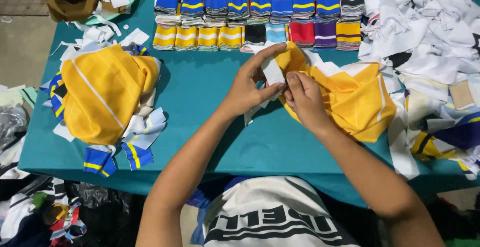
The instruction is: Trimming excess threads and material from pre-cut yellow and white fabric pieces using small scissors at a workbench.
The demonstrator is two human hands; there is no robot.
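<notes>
Both bare forearms reach up from the bottom edge over the teal cloth-covered table (pixel 210 92). Left hand (pixel 248 88) pinches a narrow white fabric strip (pixel 272 71) between thumb and fingers. Right hand (pixel 303 98) is closed on the edge of a yellow fabric piece (pixel 357 102), touching that strip. Beyond lie rows of folded striped knit bands (pixel 250 12); at far left, a heaped yellow fabric bundle (pixel 102 94).

Left hand (pixel 246 91) and right hand (pixel 304 98) close together, fingers (pixel 270 53) pinched, forearms converging
</notes>
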